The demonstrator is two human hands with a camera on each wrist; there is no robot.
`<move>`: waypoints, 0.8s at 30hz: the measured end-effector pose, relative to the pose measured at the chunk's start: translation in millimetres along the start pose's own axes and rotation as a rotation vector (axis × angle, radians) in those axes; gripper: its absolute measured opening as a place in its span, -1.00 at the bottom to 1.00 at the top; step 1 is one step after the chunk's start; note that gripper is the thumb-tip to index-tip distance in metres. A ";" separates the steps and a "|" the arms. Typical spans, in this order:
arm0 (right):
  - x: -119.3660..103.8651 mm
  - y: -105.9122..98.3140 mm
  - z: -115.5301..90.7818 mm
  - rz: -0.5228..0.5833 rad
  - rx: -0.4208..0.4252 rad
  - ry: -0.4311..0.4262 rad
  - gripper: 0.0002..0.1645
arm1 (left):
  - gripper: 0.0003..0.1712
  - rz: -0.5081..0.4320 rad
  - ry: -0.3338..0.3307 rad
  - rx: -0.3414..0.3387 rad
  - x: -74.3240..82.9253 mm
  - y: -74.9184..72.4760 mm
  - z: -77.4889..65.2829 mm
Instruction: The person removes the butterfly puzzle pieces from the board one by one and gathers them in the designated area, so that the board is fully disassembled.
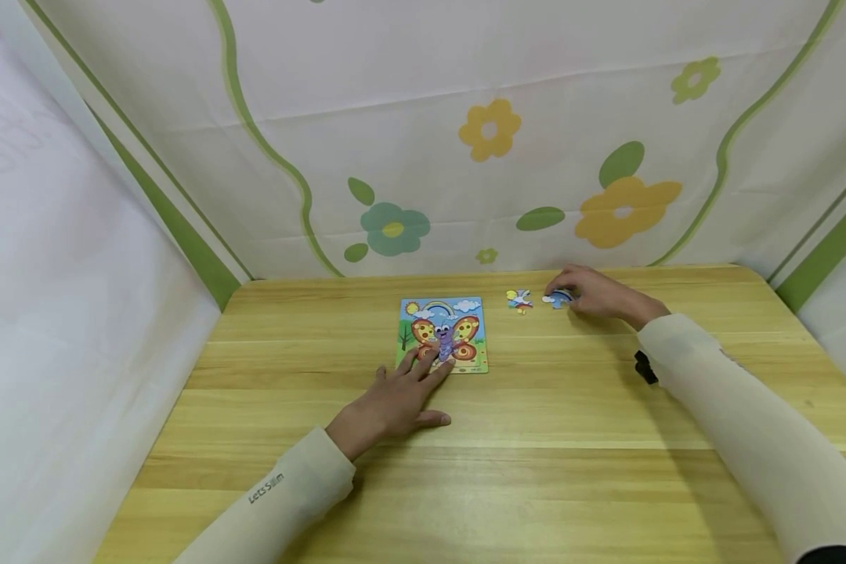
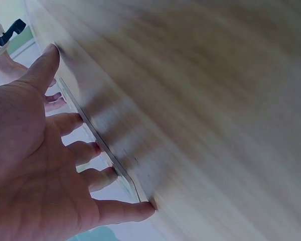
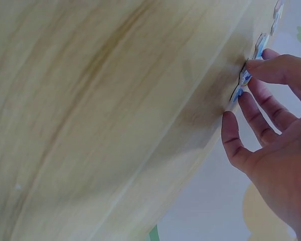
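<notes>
A butterfly jigsaw puzzle (image 1: pixel 442 313) lies flat on the table, its picture showing a sun, a rainbow and clouds. My left hand (image 1: pixel 402 392) rests its spread fingertips on the lower part of it; the left wrist view has the left hand (image 2: pixel 55 160) along the board's edge. To the right, my right hand (image 1: pixel 592 294) holds a blue rainbow jigsaw piece (image 1: pixel 558 298) at the tabletop, thumb and fingers on its edges. Whether that is one piece or several joined is unclear. Between the two lies a colourful jigsaw piece (image 1: pixel 518 301), apart from both hands.
The wooden table (image 1: pixel 536 486) meets a white flowered curtain (image 1: pixel 423 157) along its back edge. A white cloth wall (image 1: pixel 56 313) stands on the left. A small black object (image 1: pixel 645 367) shows beside the right sleeve.
</notes>
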State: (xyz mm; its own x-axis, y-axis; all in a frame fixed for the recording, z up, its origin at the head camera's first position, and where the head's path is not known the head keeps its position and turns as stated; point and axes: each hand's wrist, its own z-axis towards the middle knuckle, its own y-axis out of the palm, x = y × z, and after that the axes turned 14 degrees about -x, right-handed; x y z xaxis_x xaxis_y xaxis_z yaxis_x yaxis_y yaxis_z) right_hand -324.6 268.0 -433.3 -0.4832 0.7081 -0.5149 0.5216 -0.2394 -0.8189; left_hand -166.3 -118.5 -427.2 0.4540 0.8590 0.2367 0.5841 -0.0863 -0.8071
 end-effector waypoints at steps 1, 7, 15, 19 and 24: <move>0.1 0.1 0.0 -0.001 0.000 0.001 -0.48 | -0.04 -0.001 0.001 -0.001 -0.1 0.1 0.2; 2.0 1.2 0.4 -0.023 0.009 0.008 -0.48 | -0.05 -0.001 0.004 0.003 -0.2 0.9 0.6; 2.6 1.1 0.8 -0.021 0.013 0.009 -0.46 | -0.04 0.001 -0.004 0.011 0.3 2.3 1.5; 0.2 -0.2 0.9 -0.022 0.018 0.015 -0.46 | -0.05 0.003 -0.005 0.012 -0.1 3.2 2.1; -4.6 -1.6 2.1 -0.017 0.022 0.022 -0.48 | -0.05 0.004 -0.005 0.013 -0.2 3.6 2.6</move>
State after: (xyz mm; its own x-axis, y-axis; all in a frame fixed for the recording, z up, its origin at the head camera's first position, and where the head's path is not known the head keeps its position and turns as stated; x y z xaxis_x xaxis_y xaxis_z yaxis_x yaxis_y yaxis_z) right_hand -324.8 263.7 -430.1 -0.4759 0.7266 -0.4957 0.4981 -0.2418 -0.8327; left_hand -166.0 -117.7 -431.5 0.4525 0.8613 0.2310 0.5734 -0.0826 -0.8151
